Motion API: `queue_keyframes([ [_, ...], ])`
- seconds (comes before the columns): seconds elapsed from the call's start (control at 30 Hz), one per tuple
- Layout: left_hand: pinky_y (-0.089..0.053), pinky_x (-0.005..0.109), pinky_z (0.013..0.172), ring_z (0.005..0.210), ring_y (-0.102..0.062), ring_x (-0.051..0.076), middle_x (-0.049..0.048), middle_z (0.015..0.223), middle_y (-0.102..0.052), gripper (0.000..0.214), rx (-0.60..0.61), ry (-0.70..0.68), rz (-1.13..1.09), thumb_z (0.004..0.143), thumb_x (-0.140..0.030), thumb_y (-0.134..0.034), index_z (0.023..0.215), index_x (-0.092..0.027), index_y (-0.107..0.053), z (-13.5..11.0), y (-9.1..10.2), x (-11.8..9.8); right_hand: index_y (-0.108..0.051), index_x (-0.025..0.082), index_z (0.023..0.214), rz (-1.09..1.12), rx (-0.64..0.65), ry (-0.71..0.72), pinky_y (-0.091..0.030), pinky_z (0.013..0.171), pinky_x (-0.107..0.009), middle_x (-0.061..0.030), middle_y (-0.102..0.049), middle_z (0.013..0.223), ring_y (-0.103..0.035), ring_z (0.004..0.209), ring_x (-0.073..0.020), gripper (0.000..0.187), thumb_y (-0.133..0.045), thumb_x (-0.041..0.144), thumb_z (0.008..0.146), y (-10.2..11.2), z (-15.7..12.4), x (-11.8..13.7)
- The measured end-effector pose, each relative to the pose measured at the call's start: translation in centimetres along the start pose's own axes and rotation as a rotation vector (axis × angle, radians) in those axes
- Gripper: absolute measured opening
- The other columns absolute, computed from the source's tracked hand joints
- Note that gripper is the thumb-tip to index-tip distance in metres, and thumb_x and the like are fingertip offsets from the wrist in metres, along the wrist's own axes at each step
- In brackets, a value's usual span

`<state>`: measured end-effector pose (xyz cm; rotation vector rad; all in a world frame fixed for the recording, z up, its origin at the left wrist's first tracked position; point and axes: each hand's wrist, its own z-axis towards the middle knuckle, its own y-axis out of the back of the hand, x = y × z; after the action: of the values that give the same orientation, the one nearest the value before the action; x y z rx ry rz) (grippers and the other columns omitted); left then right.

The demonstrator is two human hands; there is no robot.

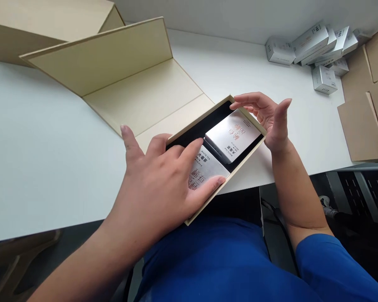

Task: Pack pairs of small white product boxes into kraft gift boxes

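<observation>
A long cream gift box (193, 216) lies tilted at the table's front edge with its hinged lid (141, 94) folded open behind it. Two silver white-tea cartons sit in its black-lined hollows. My left hand (159, 180) spans the nearer tea carton (204, 170), thumb along the front side and index finger at the carton's upper edge; its little finger sticks out to the left. The farther tea carton (234, 134) is untouched by that hand. At the box's right end is my right hand (264, 115), fingertips at the rim corner and thumb stretched away.
Several silver cartons (315, 44) are piled at the back right against the wall. Brown cardboard boxes (365, 121) stand at the right edge. A larger tan box (50, 21) occupies the back left of the white table (44, 155).
</observation>
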<state>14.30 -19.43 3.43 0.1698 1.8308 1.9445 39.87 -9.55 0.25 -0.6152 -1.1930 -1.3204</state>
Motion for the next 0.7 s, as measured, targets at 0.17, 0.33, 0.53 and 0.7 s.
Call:
queue_keyframes([
  [0.17,-0.013,0.088,0.127,0.1,-0.069,0.045,0.0091,0.069,-0.065,0.067,-0.019,0.067,0.03,0.098,-0.073,-0.036,0.119,-0.022,-0.073,0.5,-0.2,0.1,-0.079,0.034,0.119,-0.034,0.026,-0.017,-0.049,0.126,-0.049,-0.0051,-0.078,0.119,-0.071,0.127,-0.0259,0.086,-0.028,0.098,0.093,0.4,0.2,-0.2],
  [0.33,0.011,0.088,0.127,0.103,-0.074,0.039,0.004,0.077,-0.072,0.049,-0.08,0.053,-0.129,0.101,-0.057,-0.04,0.12,-0.027,-0.075,0.4,0.0,0.6,-0.078,0.033,0.122,-0.041,0.046,0.012,-0.047,0.126,-0.053,-0.0033,-0.076,0.117,-0.069,0.128,-0.0246,0.087,-0.022,0.094,0.097,0.4,0.2,-0.4],
  [0.53,-0.057,0.06,0.106,0.109,-0.074,0.035,0.007,0.112,-0.08,0.037,-0.726,0.261,-0.339,0.09,-0.055,-0.07,0.11,-0.025,-0.077,-1.2,-1.7,4.8,-0.08,0.032,0.119,-0.015,0.021,-0.021,-0.048,0.123,-0.053,-0.0046,-0.072,0.108,-0.069,0.124,-0.0243,0.086,-0.026,0.095,0.096,0.3,0.2,-0.3],
  [0.7,-0.055,0.062,0.109,0.137,-0.063,0.037,0.0186,0.162,-0.051,0.071,-0.582,0.763,-0.538,0.089,-0.051,-0.075,0.145,-0.026,-0.039,-2.4,-3.9,10.8,-0.083,0.034,0.108,-0.057,0.011,-0.055,-0.047,0.124,-0.053,-0.0036,-0.065,0.085,-0.071,0.105,-0.0224,0.083,-0.026,0.092,0.099,0.4,0.1,0.1],
])
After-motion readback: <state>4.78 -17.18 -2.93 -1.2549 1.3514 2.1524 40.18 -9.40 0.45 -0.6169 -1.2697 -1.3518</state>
